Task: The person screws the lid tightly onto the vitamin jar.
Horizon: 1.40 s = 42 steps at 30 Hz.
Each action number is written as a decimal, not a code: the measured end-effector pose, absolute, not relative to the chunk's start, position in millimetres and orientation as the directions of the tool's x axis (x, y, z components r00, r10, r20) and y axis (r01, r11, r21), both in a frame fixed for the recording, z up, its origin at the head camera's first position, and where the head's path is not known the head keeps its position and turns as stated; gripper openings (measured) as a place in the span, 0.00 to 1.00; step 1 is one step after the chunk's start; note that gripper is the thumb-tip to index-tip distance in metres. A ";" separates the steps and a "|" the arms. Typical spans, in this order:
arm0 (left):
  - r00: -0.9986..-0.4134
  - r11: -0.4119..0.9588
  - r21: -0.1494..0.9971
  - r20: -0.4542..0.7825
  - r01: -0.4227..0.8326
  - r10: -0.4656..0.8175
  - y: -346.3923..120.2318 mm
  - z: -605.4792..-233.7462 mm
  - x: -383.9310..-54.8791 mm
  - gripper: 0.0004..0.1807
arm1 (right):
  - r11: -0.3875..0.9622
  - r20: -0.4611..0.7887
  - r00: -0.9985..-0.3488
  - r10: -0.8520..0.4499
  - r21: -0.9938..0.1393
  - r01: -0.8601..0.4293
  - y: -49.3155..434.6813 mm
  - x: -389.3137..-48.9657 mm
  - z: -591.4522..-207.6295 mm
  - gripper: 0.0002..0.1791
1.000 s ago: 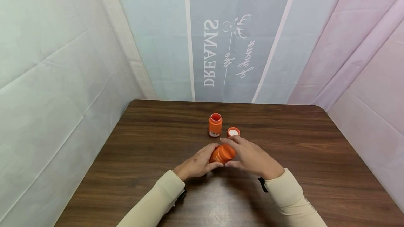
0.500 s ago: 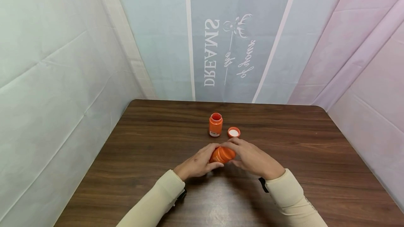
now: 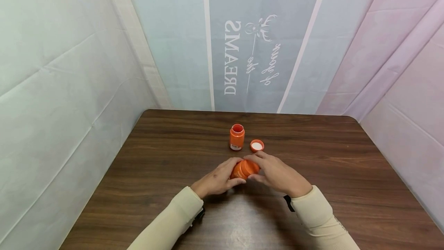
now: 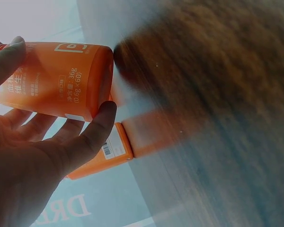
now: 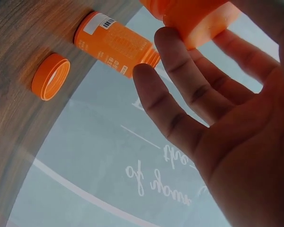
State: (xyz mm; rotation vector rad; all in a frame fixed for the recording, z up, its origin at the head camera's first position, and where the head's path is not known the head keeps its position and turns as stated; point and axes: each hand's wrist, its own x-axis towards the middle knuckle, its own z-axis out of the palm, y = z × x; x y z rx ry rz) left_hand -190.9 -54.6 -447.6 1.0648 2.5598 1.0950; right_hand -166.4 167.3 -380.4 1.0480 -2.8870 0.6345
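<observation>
My left hand [image 3: 216, 178] grips an orange supplement bottle [image 4: 52, 78] round its body, tilted with its top toward the right, just over the table. The fingers of my right hand [image 3: 279, 174] and its thumb are around the bottle's orange cap [image 5: 203, 23], which sits on the bottle's neck. Just beyond the hands stands a second orange bottle [image 3: 237, 140], upright, its mouth uncovered. Its barcode label [image 4: 113, 143] shows in the left wrist view. To its right, close by the right fingertips, lies a loose orange cap [image 3: 257, 146], white inside facing up.
The dark wood-grain table [image 3: 166, 157] ends at a back edge behind the standing bottle. A grey-blue printed cloth [image 3: 249, 68] hangs beyond that edge, and pale cloth walls [image 3: 69, 88] close in the left and right sides.
The right fingers have come closer around the cap, shifting on it while the cap turns slightly. The left hand and its bottle stay in place, as do the standing bottle and loose cap.
</observation>
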 end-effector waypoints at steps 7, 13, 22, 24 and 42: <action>-0.733 0.479 0.688 0.115 0.546 0.671 -54.6 -447.7 -190.7 0.28 | 0.753 0.140 -0.832 -0.536 -0.366 -0.547 164.2 -168.1 -384.1 0.24; -0.736 0.488 0.681 0.111 0.546 0.668 -53.8 -447.8 -189.9 0.29 | 0.806 0.104 -0.890 -0.445 -0.386 -0.448 160.9 -167.5 -386.9 0.24; -0.739 0.493 0.680 0.108 0.543 0.665 -53.7 -446.4 -189.8 0.29 | 0.830 0.111 -0.889 -0.443 -0.324 -0.454 161.9 -166.0 -387.3 0.36; -0.737 0.495 0.675 0.109 0.548 0.667 -53.6 -445.9 -189.7 0.29 | 0.818 0.125 -0.870 -0.477 -0.299 -0.491 163.6 -166.0 -385.6 0.40; -0.730 0.482 0.686 0.106 0.545 0.676 -54.0 -445.5 -190.0 0.31 | 0.702 0.152 -0.745 -0.649 -0.258 -0.664 169.2 -164.3 -378.0 0.32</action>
